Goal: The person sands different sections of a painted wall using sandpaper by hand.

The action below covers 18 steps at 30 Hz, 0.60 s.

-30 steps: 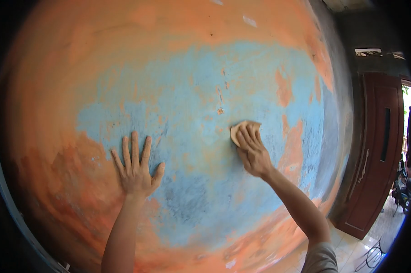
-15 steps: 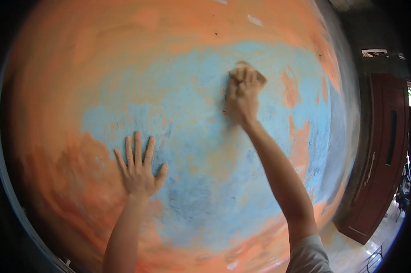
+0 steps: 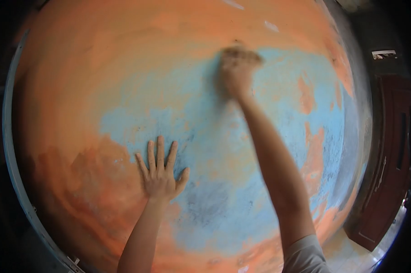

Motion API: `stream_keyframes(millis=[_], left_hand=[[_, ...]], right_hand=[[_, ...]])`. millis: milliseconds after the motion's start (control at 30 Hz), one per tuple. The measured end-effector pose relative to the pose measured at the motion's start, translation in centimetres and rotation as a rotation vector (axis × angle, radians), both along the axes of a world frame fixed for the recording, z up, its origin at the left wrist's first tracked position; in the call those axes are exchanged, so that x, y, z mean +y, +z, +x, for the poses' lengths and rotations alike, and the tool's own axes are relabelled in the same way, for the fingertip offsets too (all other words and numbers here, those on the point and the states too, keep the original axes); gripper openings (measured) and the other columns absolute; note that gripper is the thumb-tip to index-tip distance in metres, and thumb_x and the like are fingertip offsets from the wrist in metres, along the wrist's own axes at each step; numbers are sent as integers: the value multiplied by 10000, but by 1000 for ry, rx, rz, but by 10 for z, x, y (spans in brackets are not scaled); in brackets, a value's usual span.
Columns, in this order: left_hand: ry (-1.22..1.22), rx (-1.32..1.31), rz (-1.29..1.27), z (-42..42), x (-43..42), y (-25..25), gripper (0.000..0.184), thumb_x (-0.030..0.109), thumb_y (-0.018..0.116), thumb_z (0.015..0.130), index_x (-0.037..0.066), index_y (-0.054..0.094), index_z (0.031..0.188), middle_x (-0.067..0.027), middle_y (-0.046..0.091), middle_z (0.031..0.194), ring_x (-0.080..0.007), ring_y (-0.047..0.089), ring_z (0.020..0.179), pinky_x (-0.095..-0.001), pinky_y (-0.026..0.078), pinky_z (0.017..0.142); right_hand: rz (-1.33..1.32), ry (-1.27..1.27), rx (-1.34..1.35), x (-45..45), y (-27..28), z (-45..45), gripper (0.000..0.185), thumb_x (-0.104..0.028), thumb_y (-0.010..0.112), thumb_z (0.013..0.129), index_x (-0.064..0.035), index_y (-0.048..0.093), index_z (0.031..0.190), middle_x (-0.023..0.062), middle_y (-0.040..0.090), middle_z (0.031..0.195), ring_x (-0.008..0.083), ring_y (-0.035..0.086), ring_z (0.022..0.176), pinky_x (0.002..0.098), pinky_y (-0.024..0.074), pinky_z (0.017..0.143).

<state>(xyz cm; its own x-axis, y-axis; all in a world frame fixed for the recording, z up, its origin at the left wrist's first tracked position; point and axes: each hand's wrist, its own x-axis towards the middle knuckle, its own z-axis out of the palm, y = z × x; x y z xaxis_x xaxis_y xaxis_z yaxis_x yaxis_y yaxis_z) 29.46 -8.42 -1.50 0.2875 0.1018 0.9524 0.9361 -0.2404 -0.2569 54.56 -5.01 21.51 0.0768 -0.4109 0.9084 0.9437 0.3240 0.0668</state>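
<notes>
A wall [image 3: 137, 86] fills most of the view, its blue paint showing in a large patch amid orange. Flat against its lower left middle lies my left hand [image 3: 160, 175], fingers spread, holding nothing. Higher up, at the top edge of the blue patch, my right hand [image 3: 237, 75] presses a brown piece of sandpaper [image 3: 255, 58] to the surface. Motion blurs this hand and the sheet, and the fingers cover much of it. My right arm reaches up across the blue area.
At the right stands a dark red door [image 3: 385, 168] beside a grey wall strip [image 3: 356, 113], with pale floor [image 3: 351, 243] below. A light blue edge strip [image 3: 15, 173] curves down the far left. A small vent opening [image 3: 383, 54] sits above the door.
My right hand has moved up and left over the wall with the sandpaper. My left hand stays planted on the same spot. The whole view has shifted, so the wall appears farther right.
</notes>
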Motion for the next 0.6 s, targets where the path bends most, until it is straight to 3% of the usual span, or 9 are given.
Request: stream_keyframes(millis=[133, 233, 300, 333, 400, 467, 533, 567, 600], left_hand=[[-51, -10, 59, -1, 7, -5, 717, 548, 494, 894, 193, 367, 1504, -184, 250, 1576, -408, 203, 1453, -662, 75, 1140], [-54, 23, 25, -8, 8, -3, 713, 554, 494, 891, 199, 378, 1498, -184, 274, 1567, -409, 213, 1450, -667, 79, 1135], [-121, 52, 9, -10, 14, -6, 709, 551, 501, 885, 206, 388, 1494, -178, 277, 1568, -406, 218, 1450, -671, 81, 1132], [-109, 49, 7, -10, 13, -10, 709, 551, 501, 885, 206, 388, 1494, -178, 277, 1568, -406, 218, 1450, -671, 81, 1132], [-118, -8, 32, -3, 15, -11, 703, 542, 502, 886, 198, 395, 1490, -172, 280, 1568, -404, 217, 1451, -675, 81, 1129], [-141, -11, -17, -4, 7, -14, 702, 536, 504, 887, 196, 393, 1491, -169, 275, 1571, -396, 208, 1456, -679, 85, 1126], [-84, -22, -26, -6, 2, -5, 674, 555, 455, 908, 287, 339, 1515, -93, 264, 1590, -334, 249, 1456, -659, 124, 1143], [-91, -28, -13, -7, 4, -1, 674, 555, 455, 908, 287, 339, 1515, -93, 264, 1590, -334, 249, 1456, -659, 124, 1143], [-107, -20, 2, -9, 9, -3, 668, 551, 457, 909, 290, 342, 1513, -94, 270, 1587, -329, 258, 1453, -650, 143, 1144]], right_hand=[[-44, 149, -401, 16, -37, -151, 433, -229, 435, 875, -45, 599, 1231, 184, 489, 1398, 386, 272, 1420, 518, 92, 1208], [-228, 74, -526, -1, -21, -85, 458, -252, 447, 882, -33, 577, 1263, 185, 467, 1427, 380, 253, 1434, 489, 98, 1214], [-260, -118, -284, -28, -12, -9, 434, -219, 494, 859, -36, 601, 1238, 183, 489, 1403, 366, 325, 1390, 451, 180, 1189], [-2, 236, -88, -13, -10, 18, 352, -186, 516, 834, -42, 667, 1118, 168, 548, 1315, 354, 426, 1286, 451, 266, 1136], [74, -104, 313, -2, -4, 23, 290, -162, 519, 820, -34, 691, 1015, 152, 580, 1242, 348, 484, 1201, 436, 339, 1072], [-171, -227, 122, 3, 9, -32, 282, -189, 523, 818, -25, 691, 974, 164, 591, 1234, 359, 485, 1213, 539, 303, 1078], [32, -377, -126, 12, 4, -121, 304, -212, 513, 820, -23, 692, 978, 198, 603, 1199, 365, 490, 1207, 691, 200, 1088], [-256, -186, -377, -28, -11, -170, 388, -207, 476, 879, -10, 619, 1181, 215, 526, 1335, 411, 382, 1336, 578, 172, 1164], [-62, 176, -418, 23, -19, -212, 434, -212, 442, 903, -7, 579, 1260, 209, 465, 1421, 373, 289, 1421, 519, 114, 1205]])
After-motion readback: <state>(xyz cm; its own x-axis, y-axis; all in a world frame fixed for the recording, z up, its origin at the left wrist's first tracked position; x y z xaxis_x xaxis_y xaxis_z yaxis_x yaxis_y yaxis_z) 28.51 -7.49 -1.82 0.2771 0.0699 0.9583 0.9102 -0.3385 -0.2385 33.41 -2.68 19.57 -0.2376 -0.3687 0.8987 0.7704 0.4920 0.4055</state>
